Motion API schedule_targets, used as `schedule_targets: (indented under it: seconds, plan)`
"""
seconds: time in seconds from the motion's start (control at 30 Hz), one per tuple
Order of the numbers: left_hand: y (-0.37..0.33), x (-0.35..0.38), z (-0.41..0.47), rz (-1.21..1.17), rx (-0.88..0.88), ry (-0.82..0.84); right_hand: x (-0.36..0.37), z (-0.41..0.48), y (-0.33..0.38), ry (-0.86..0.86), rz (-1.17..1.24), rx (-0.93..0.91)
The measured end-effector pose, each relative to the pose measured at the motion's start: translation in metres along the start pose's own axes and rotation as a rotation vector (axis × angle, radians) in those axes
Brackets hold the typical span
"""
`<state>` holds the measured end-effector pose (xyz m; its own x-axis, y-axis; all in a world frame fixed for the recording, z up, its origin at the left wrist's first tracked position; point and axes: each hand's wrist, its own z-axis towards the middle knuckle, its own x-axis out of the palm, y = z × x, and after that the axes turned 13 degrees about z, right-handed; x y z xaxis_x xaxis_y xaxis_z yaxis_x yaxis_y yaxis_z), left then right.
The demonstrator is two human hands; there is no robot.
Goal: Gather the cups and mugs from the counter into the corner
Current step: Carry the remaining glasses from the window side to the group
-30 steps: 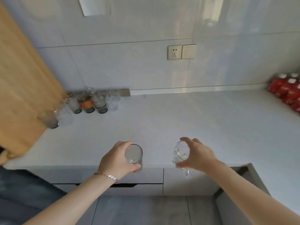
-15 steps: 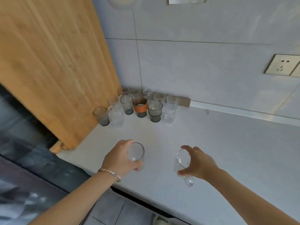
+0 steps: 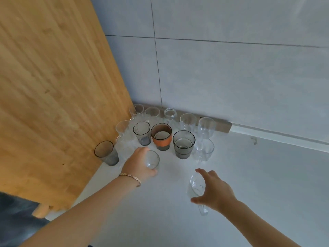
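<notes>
My left hand (image 3: 138, 165) grips a clear tumbler (image 3: 152, 159) just in front of the cluster of cups in the corner. My right hand (image 3: 215, 191) holds a clear glass mug (image 3: 195, 186) from above, its handle (image 3: 203, 210) pointing toward me, a little to the right and nearer. In the corner stand several glasses: a smoky grey one (image 3: 106, 153) at the left, a ribbed grey one (image 3: 142, 133), a cup with an orange band (image 3: 161, 137), a dark grey glass (image 3: 183, 144) and several clear ones behind, including a small jar (image 3: 170, 114).
A wooden cabinet side (image 3: 53, 86) closes off the corner on the left. A grey tiled wall (image 3: 231, 77) rises behind the cups. The pale counter (image 3: 267, 175) stretches to the right and toward me.
Both hands have carried their glasses forward and left toward the corner cluster. The view has closed in on the corner; the counter's front edge has left the frame.
</notes>
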<state>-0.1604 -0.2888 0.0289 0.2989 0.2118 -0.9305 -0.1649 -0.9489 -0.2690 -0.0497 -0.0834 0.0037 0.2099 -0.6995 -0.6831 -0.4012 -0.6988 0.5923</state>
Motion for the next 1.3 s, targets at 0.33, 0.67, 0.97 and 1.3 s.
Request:
schedule_targets:
  seconds: [0.33,0.67,0.97,1.3]
  plan:
    - [0.021,0.024,0.074,0.098,0.182,0.151,0.044,0.034,0.027,-0.177,0.116,0.199]
    - [0.044,0.035,0.089,0.103,0.345,0.166,0.076,0.099,0.068,-0.278,0.110,0.312]
    - [0.046,0.038,0.084,0.266,0.480,0.038,0.080,0.072,0.053,-0.181,0.264,0.366]
    - [-0.121,0.056,-0.011,0.407,0.982,0.205,0.037,-0.093,-0.096,-0.084,0.346,0.706]
